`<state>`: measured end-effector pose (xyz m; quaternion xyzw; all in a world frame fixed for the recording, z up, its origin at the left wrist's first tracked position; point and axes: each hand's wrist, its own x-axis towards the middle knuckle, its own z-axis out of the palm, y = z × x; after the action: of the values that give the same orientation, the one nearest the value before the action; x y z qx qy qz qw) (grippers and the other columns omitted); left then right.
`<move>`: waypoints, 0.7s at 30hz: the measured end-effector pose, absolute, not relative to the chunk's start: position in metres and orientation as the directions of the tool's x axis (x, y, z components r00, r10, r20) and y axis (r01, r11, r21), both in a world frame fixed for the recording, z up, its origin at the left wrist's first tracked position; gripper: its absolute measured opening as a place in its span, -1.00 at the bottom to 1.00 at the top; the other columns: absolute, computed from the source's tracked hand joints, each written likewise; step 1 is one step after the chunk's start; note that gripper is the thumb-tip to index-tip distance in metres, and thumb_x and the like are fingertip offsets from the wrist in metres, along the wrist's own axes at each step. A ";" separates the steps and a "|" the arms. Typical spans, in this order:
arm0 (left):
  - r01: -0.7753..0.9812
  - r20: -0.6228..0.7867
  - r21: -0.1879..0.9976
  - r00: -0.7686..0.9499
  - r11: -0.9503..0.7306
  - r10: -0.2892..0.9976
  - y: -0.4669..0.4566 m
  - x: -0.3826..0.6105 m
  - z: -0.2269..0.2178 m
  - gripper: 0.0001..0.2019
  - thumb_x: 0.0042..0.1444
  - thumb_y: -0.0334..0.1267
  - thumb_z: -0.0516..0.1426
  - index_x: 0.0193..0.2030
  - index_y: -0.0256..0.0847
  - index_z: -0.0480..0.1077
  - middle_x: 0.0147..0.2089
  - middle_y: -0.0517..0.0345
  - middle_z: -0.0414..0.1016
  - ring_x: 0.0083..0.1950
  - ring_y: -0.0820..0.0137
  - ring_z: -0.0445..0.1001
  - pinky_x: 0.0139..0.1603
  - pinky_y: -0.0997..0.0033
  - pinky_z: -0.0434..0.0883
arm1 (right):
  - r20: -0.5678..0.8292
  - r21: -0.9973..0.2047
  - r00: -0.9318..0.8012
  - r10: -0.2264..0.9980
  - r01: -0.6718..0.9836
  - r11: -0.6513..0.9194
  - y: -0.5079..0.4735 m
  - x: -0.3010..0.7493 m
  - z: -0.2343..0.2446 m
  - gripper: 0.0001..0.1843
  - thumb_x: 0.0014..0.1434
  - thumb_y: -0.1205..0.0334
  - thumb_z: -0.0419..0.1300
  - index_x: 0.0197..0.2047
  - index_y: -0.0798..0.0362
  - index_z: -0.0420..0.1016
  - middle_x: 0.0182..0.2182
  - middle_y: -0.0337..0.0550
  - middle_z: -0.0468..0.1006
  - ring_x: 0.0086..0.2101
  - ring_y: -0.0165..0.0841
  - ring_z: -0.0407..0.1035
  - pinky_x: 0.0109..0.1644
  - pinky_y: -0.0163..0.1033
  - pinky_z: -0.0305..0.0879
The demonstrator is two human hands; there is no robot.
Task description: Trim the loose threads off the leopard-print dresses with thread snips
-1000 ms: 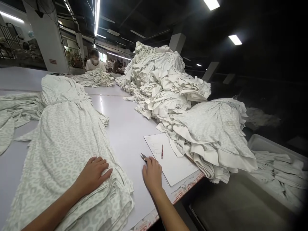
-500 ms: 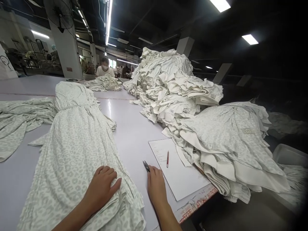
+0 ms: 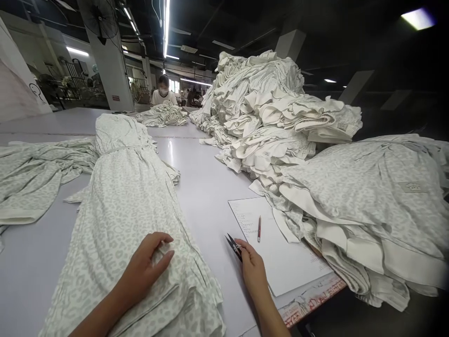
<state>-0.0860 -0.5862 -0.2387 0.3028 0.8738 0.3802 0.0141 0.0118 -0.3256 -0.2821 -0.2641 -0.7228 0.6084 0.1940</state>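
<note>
Left hand [image 3: 149, 266]: is less flat than half a second ago; now curls over the near part of the stack of printed garments [image 3: 122, 196]; shows a parted grip, thumb and forefinger well apart with bare fabric between; seems to pinch nothing; cannot tell whether touching cloth at the fingertips
Right hand [image 3: 253, 267]: shows turned more onto its side than half a second ago; keeps a closed grip around the snips [image 3: 234, 246]
Snips: project farther out of the fingers now; point away from the body with tips slightly parted; sit over the bare worktop [image 3: 196, 187], between stack and paper pad [image 3: 294, 267]; touch no fabric
Stack: lies lengthwise on the worktop, apparently undisturbed since then
Pad and red pencil [image 3: 259, 229]: lie just beside the right hand, pencil on top, unchanged
Garment heap [image 3: 259, 98]: stands beyond the pad, as before
Meaning: suggests a regrip of the tool and a loosened left hand; shows no cut under way
</note>
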 end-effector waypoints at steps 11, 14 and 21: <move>0.435 0.010 0.747 -0.765 0.504 0.644 -0.599 -0.044 -0.227 -0.81 0.08 -0.32 -0.02 -0.15 -0.03 0.21 -0.23 0.24 0.39 -0.22 0.31 0.39 -0.15 0.32 0.36 | -0.250 -0.896 -0.959 0.136 0.176 -0.407 -0.389 0.050 -0.228 -0.47 0.04 -0.28 0.27 -0.39 0.06 0.31 -0.65 -0.49 -0.02 -0.63 -0.55 -0.24 -0.55 -0.36 -0.26; 0.401 -0.031 0.770 -0.754 0.497 0.656 -0.604 -0.050 -0.228 -0.83 0.17 -0.30 -0.07 -0.11 -0.03 0.21 -0.26 0.24 0.42 -0.24 0.33 0.43 -0.19 0.36 0.40 | -0.200 -0.943 -0.974 0.105 0.162 -0.292 -0.411 0.051 -0.212 -0.50 0.10 -0.24 0.25 -0.41 0.05 0.26 -0.62 -0.44 0.05 -0.59 -0.52 -0.15 -0.51 -0.35 -0.21; 0.388 -0.062 0.785 -0.726 0.483 0.685 -0.613 -0.054 -0.234 -0.79 0.23 -0.22 -0.05 0.00 -0.02 0.21 -0.10 0.21 0.46 -0.06 0.35 0.45 -0.02 0.39 0.41 | -0.159 -0.984 -0.984 0.083 0.151 -0.089 -0.437 0.047 -0.201 -0.47 0.13 -0.28 0.17 -0.41 0.03 0.20 -0.54 -0.38 0.09 -0.48 -0.45 -0.02 -0.41 -0.32 -0.07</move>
<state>-0.0538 -0.6135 -0.2338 0.3193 0.8403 0.3960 0.1876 0.0471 -0.4366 -0.2007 -0.0870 -0.6746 0.7327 -0.0232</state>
